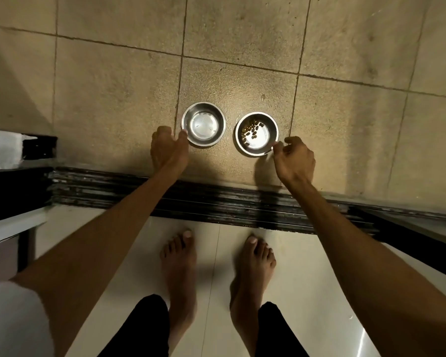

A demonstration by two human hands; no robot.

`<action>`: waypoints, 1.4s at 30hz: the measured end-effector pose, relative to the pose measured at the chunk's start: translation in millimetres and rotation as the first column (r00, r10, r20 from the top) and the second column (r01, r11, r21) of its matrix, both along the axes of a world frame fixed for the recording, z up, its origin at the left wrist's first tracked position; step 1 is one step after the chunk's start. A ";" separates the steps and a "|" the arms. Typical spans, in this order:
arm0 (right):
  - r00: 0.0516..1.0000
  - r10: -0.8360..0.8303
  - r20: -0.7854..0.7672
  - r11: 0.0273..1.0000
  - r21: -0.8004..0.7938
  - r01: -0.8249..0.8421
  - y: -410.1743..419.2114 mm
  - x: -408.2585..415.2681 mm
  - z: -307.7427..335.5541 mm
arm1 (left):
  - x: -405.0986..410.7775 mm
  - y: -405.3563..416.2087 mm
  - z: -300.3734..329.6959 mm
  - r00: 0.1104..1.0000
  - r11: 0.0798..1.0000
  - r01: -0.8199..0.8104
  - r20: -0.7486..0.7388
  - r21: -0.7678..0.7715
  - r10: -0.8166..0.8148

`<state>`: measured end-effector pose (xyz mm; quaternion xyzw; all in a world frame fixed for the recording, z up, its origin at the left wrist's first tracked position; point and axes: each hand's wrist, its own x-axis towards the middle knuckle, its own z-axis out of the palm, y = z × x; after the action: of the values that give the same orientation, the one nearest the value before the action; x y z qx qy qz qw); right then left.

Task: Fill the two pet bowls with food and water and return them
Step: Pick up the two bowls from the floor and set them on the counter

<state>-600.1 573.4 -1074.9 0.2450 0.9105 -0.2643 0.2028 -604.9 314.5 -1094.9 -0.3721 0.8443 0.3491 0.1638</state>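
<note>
Fingertips (182, 134) of left hand (165, 148) pinch water bowl (203, 123) at near rim; right hand (295, 158) pinches kibble bowl (256, 134) rim. Both bowls on tan tiled floor (113, 99) beyond door track (191, 199). Steel: rigid, likely light, slick; water sloshes, so lift level.

Dim, warm yellow light overall; I note one bright pool on the tiled floor (242, 60) around the two bowls (203, 123); glare on their steel; arms cast soft shadows toward me; corners fall dark; wide-angle bending at edges; white sleeve (13, 320) lower left blurred.
</note>
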 end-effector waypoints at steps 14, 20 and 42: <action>0.899 -0.427 0.103 0.883 -0.167 0.438 -10.8 -3.9 -23.4 | -6.4 7.0 -14.6 0.848 0.729 -0.509 0.122 0.457 0.516; 0.875 -0.472 0.105 0.856 -0.184 0.484 -19.9 -5.6 -29.0 | -8.6 9.0 -19.0 0.841 0.714 -0.515 0.120 0.473 0.527; 0.885 -0.466 0.003 0.846 -0.290 0.446 -41.3 -21.6 90.7 | -11.8 -11.9 86.1 0.868 0.772 -0.470 0.067 0.428 0.492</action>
<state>-621.7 532.1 -984.2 0.4136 0.7853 -0.4402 0.1361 -616.6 302.5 -1008.8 -0.5213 0.6261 0.5659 0.1265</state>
